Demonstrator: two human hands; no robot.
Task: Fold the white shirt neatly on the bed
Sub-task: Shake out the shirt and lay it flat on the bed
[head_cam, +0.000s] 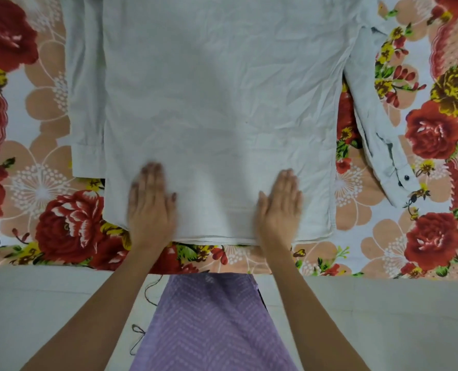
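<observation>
The white shirt [217, 103] lies spread flat, back side up, on the flowered bed sheet [35, 199], its hem toward me. One sleeve [84, 103] runs straight down its left side; the other sleeve [375, 121], with a dark cuff button, angles out to the right. My left hand [150, 199] rests flat, palm down, on the shirt near the hem at the left, slightly blurred. My right hand [280, 204] lies flat on the hem at the right. Neither hand grips the cloth.
The bed's near edge [61, 266] runs across the view just below the hem. Beneath it is a pale floor [35, 317] and my purple patterned garment [211, 325]. Flowered sheet shows on both sides of the shirt.
</observation>
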